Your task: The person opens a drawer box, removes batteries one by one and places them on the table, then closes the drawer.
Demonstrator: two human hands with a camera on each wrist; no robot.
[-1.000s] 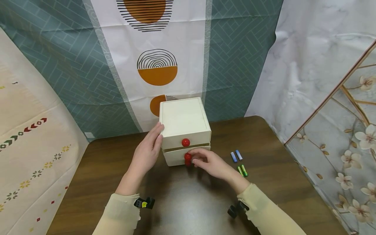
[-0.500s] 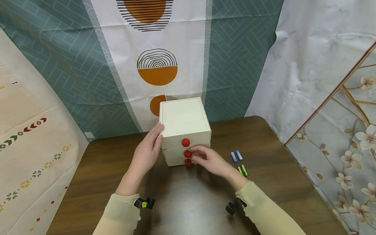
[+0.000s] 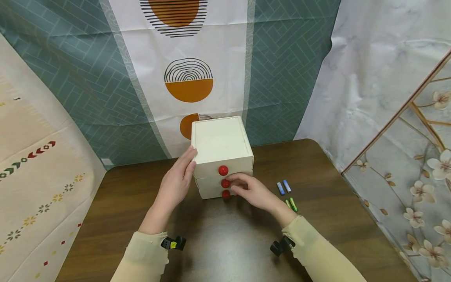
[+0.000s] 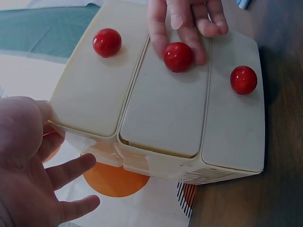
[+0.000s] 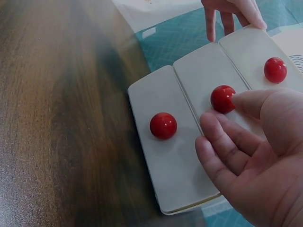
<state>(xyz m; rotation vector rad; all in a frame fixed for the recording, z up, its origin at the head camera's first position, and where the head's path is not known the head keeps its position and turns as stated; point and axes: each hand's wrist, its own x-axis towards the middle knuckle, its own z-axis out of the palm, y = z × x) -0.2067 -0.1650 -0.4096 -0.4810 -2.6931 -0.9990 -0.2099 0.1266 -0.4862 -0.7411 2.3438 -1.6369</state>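
Middle drawer (image 4: 163, 106): slid inward since a second ago, now nearly level with its neighbours in the cabinet (image 3: 220, 139).
Right hand (image 3: 254, 194): fingers bent about the middle knob (image 4: 178, 57) on the cabinet's front.
Left hand (image 3: 174, 184): relaxed, gripping nothing, fingers against the cabinet's left side.
Knob: we would press straight and evenly, left hand bracing the cabinet.
Batteries (image 3: 280, 188): right of the cabinet.
Gap: a slim one at the drawer's left edge; we cannot tell whether it is fully home.
Contents: hidden from us inside the cabinet.
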